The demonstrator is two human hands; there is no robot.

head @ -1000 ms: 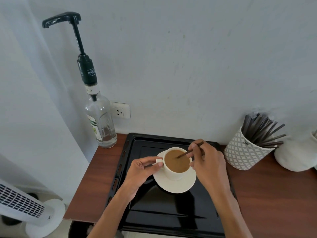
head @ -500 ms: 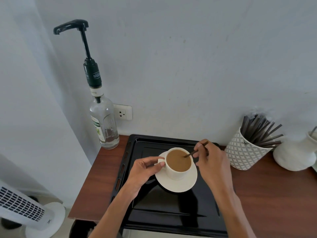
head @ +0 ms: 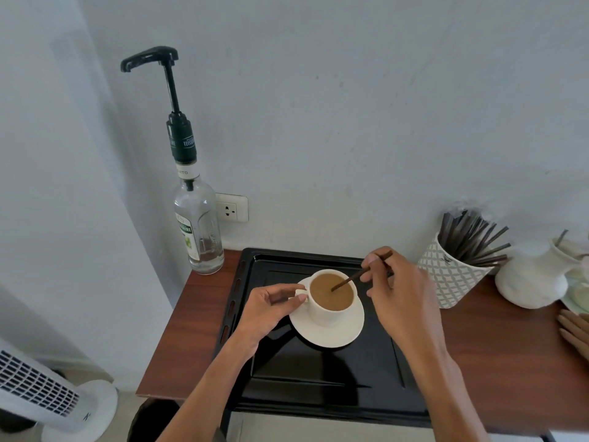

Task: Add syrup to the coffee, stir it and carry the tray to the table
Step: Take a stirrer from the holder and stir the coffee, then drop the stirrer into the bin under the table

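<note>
Evidently the right hand (head: 401,291) is pinching a brown stir stick (head: 350,279), stirring the coffee cup (head: 331,298) at frame centre on the black tray (head: 318,378), while the left hand (head: 267,307) is gripping its handle; lifting the tray likely comes next, needing both hands freed.

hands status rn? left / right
Left hand: shut on the cup handle, pinching it.
Right hand: shut on the stir stick, its tip in the coffee.
</note>
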